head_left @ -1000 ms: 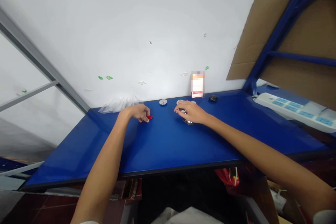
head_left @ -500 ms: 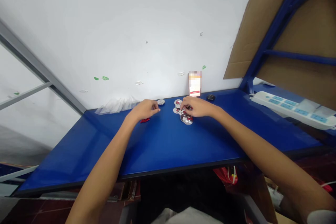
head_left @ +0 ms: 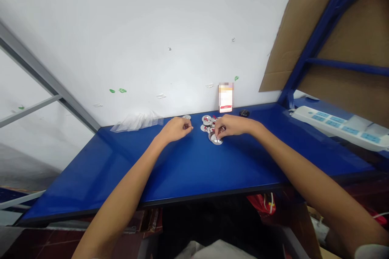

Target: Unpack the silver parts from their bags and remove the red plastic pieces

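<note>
A pile of round, shiny white-and-red badges lies on the blue table, left of my right hand. My right hand is closed, its fingertips pinched at the edge of the nearest round badge. My left hand hovers low over the table to the left of the pile, fingers curled together; what they hold, if anything, is hidden. Just behind it lies another round disc, partly covered by the fingers.
Clear plastic bags lie fanned out at the back left. A lit phone leans against the wall, with a small black object to its right. A white power strip lies at the far right of the blue table.
My left hand has moved right, towards the pile, and its fingers have curled in. The small red item beneath it no longer shows. My right hand has shifted slightly towards the nearest badge.
</note>
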The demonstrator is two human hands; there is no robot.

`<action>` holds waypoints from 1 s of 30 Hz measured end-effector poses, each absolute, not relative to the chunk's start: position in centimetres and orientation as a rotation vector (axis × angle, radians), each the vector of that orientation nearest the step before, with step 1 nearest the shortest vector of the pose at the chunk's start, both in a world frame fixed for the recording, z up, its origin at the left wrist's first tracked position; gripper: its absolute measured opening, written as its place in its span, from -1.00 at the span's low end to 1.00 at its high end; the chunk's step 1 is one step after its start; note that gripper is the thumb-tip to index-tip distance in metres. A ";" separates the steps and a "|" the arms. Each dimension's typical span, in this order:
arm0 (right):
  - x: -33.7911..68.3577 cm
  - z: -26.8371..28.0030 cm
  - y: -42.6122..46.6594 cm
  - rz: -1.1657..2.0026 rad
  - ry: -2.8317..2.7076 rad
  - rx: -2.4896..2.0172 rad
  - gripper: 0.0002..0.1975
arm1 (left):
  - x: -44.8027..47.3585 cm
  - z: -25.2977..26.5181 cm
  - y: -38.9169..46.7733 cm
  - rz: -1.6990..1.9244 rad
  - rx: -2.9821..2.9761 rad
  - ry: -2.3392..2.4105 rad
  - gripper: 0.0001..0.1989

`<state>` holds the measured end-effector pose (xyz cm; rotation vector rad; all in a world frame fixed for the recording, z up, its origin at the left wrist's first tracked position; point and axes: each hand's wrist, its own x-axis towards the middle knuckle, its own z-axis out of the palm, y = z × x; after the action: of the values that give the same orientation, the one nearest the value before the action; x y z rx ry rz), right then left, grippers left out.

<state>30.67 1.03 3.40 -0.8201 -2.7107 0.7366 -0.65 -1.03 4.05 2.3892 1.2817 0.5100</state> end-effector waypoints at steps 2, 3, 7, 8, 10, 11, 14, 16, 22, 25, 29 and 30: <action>30.2 3.6 0.8 0.727 -2.622 -0.804 -0.85 | -0.3 4.1 -1.3 0.594 2.203 1.138 -0.73; 29.9 3.7 0.6 0.732 -2.557 -0.795 -0.83 | 0.0 4.2 -1.4 0.627 2.103 1.073 -0.70; 27.9 3.3 -0.2 0.761 -2.244 -0.774 -0.73 | 0.6 4.4 -1.8 0.765 1.850 0.985 -0.64; 27.3 3.0 -0.3 0.763 -2.164 -0.776 -0.72 | 0.7 4.3 -1.8 0.773 1.803 0.981 -0.63; 26.1 2.3 -0.6 0.760 -2.033 -0.795 -0.72 | 0.8 4.1 -1.8 0.722 1.712 0.962 -0.61; 25.6 1.9 -0.7 0.753 -1.986 -0.809 -0.72 | 0.8 3.9 -1.8 0.690 1.668 0.943 -0.60; 24.7 1.1 -1.0 0.723 -1.914 -0.830 -0.71 | 1.0 3.5 -1.8 0.676 1.580 0.882 -0.57; 24.6 0.9 -1.1 0.694 -1.908 -0.806 -0.69 | 1.1 3.4 -1.9 0.693 1.567 0.851 -0.57; 25.2 1.1 -1.1 0.548 -1.993 -0.710 -0.68 | 1.1 3.8 -2.1 0.668 1.625 0.847 -0.59; 25.2 1.2 -1.2 0.506 -2.053 -0.720 -0.72 | 0.9 3.6 -1.9 0.653 1.604 0.877 -0.63; 25.0 1.2 -1.7 0.494 -2.141 -0.712 -0.48 | 0.8 3.3 -1.4 0.743 1.516 0.918 -0.74; 24.9 1.2 -1.8 0.496 -2.156 -0.714 -0.42 | 0.8 3.2 -1.3 0.764 1.508 0.922 -0.77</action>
<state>24.88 -1.84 1.21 -0.7144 -2.1563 0.4962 0.78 -1.32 3.20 1.5082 0.9218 0.7638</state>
